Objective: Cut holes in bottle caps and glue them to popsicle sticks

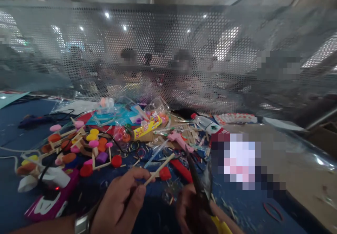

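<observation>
A thin pale wooden stick [164,163] is pinched between the thumb and fingers of my left hand [123,199], pointing up and to the right. Beside that hand, a red foam-like piece [165,173] is attached to another short stick and partly hidden. My right hand [185,204] is wrapped around scissors [195,177] with a yellow handle, the dark blades apart and pointing up. The blades are to the right of the stick and do not touch it. A long red object [181,170] lies just behind my right hand.
On the left sits a pile of stick pieces with coloured discs [79,142], near a purple power strip [52,206] with plugs. Behind are a pink glue gun [180,141], a yellow wrapper [147,128] and a plastic bottle [206,124]. A perforated screen [158,33] closes off the back.
</observation>
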### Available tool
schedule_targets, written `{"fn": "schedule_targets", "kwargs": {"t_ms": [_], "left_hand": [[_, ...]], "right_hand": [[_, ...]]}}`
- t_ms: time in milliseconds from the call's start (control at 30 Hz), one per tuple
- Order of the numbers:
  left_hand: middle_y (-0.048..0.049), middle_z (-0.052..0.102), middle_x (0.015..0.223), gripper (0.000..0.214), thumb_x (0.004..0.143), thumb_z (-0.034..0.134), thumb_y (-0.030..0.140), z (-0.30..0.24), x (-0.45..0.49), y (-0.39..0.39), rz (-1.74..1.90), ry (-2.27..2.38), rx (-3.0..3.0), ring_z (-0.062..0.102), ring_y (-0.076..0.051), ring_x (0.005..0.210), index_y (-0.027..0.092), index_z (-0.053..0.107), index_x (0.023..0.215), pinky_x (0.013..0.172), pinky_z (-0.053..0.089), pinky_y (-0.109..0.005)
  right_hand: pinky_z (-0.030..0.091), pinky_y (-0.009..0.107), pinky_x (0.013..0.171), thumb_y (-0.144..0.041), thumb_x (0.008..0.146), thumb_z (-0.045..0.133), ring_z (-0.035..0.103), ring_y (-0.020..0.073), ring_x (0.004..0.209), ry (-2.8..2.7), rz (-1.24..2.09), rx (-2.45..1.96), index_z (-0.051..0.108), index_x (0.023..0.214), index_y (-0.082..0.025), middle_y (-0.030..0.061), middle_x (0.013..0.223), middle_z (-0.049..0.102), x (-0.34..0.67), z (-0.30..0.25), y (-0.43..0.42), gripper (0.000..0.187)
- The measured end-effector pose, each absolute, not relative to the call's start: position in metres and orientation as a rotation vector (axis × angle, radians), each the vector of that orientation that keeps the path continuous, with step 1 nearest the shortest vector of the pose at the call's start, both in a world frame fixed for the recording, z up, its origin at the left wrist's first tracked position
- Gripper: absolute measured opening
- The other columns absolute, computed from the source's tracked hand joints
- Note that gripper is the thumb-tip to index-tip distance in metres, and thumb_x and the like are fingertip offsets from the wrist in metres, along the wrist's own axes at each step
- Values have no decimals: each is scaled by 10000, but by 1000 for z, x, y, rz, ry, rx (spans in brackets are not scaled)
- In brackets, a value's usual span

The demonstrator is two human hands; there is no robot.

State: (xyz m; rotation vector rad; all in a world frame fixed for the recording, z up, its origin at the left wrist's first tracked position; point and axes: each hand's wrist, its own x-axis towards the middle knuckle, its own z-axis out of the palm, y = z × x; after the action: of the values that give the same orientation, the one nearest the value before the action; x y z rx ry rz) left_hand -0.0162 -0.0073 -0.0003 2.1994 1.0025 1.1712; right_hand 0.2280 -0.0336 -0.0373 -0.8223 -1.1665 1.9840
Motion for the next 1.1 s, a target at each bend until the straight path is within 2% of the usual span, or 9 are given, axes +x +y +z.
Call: {"fn": "schedule_targets", "kwargs": {"t_ms": [100,133,200,267,367,533,800,933,1100], "left_hand": [[50,596,601,211,1035,456,279,0,-19,-7,1093,974,2263,497,-97,447,225,602,1179,445,425,-195],[53,600,610,207,1035,457,263,1,-19,-6,1079,970,2275,503,-93,452,229,596,1185,451,432,-189],[56,611,623,188,1031,451,229,5,-17,-5,1071,942,2290,515,-84,461,229,598,1148,457,434,-178],[56,616,622,181,1022,441,196,10,-15,-3,1104,892,2299,528,-76,464,227,615,1063,458,426,-172],[49,667,660,185,994,466,171,16,-11,-2,1162,873,2332,590,-75,502,225,643,998,508,458,-174],[35,732,733,206,994,471,191,19,-10,1,1090,902,2344,695,-98,608,221,671,956,575,502,-188],[7,776,739,236,1002,472,234,20,-7,1,1107,925,2347,704,-117,574,209,690,915,460,437,-198],[24,763,712,216,992,481,213,20,-7,2,1116,906,2351,687,-106,543,215,686,923,478,455,-187],[23,760,706,208,991,493,212,21,-6,1,1123,897,2345,674,-102,522,213,694,933,473,460,-180]], "right_hand": [[333,223,519,-764,794,626,460,88,541,-1113,2015,-822,556,1095,-276,1,759,630,229,-35,-42,578],[357,223,577,-711,797,672,479,90,610,-1123,2032,-838,573,1136,-266,12,803,636,230,-34,-45,568],[348,218,604,-687,691,785,479,92,673,-1137,1992,-744,585,1158,-260,23,872,635,232,-31,-51,664],[332,232,577,-693,671,794,476,103,659,-1215,2080,-572,575,1162,-275,19,858,610,233,-26,-53,681],[313,248,572,-598,678,844,436,118,674,-1276,1956,-713,589,1178,-293,24,887,595,231,-17,-54,639],[354,266,605,-636,768,769,442,138,703,-1420,1802,-774,580,1233,-299,14,849,533,226,-12,-57,604],[455,277,647,-706,820,664,424,150,695,-1527,1616,-942,583,1296,-314,24,861,508,228,-32,-62,621],[508,291,673,-717,823,650,468,162,704,-1557,1561,-1032,589,1298,-308,26,833,514,232,-36,-64,630],[558,318,704,-732,806,654,576,199,749,-1526,1589,-1037,522,1394,-302,47,839,589,232,-36,-68,740]]}}
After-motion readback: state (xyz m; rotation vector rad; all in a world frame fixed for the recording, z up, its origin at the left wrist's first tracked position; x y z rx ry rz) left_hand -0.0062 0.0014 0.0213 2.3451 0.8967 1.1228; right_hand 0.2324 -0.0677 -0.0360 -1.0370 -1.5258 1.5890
